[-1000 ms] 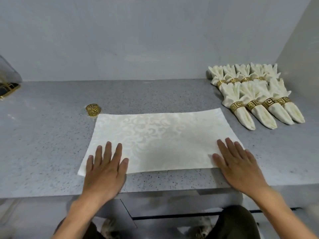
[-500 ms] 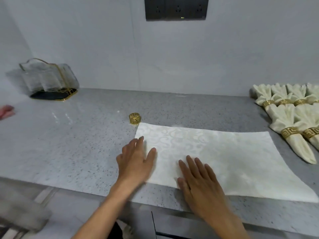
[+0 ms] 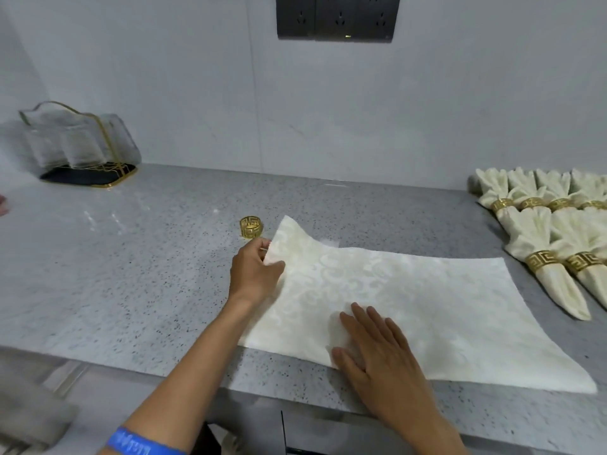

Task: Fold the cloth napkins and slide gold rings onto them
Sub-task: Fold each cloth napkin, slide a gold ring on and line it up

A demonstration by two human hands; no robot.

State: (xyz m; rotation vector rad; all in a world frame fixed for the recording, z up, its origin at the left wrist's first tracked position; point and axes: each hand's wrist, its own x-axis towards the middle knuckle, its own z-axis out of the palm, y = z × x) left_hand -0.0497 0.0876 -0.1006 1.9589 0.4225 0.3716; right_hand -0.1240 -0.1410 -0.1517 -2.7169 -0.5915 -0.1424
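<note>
Napkin (image 3: 410, 307) flat on counter (image 3: 131, 274); our left hand (image 3: 253, 277) pinches its far-left corner to start the fold, right hand (image 3: 377, 346) open, pressing it steady; gold ring (image 3: 251, 227) waits nearby.

Napkin (image 3: 410, 310) spread on the table (image 3: 131, 274) at its near edge, far-left corner lifted off the surface; ring (image 3: 251, 227) just behind that corner. Left hand (image 3: 254, 277) at the napkin's left edge, right hand (image 3: 381, 353) flat on its near part. Ringed napkins (image 3: 551, 238) in rows far right; holder (image 3: 82, 146) far left by the wall, outlet panel (image 3: 338, 18) on the wall above.
</note>
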